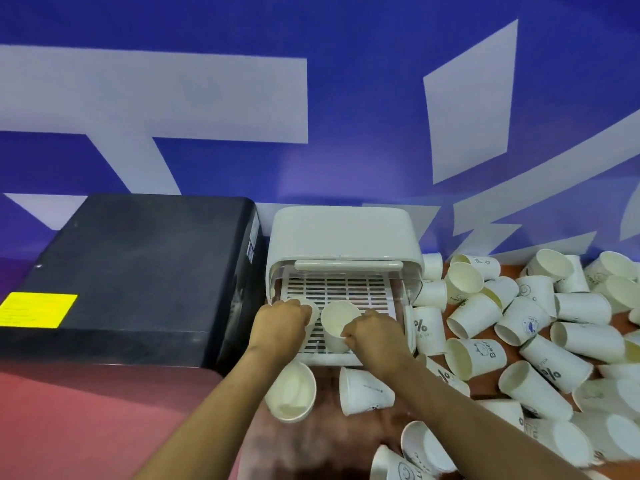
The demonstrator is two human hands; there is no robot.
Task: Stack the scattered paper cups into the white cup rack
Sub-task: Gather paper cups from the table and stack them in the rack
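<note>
Seat upright white paper cup point(337, 323) flat on slotted tray of white plastic cup rack point(341, 251), mouth up, long axis vertical. Right hand point(369, 332) pinching its rim; left hand point(282, 320) curled round 2nd cup point(311, 311) beside it. Loose cups point(519, 327) on desk, right, mostly on sides.

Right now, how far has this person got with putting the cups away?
Barely started. No finished stack shows on the white cup rack's slatted tray. Each hand, left hand and right hand, holds a cup there: left cup, right cup. Dozens of scattered cups still lie on the table.
</note>
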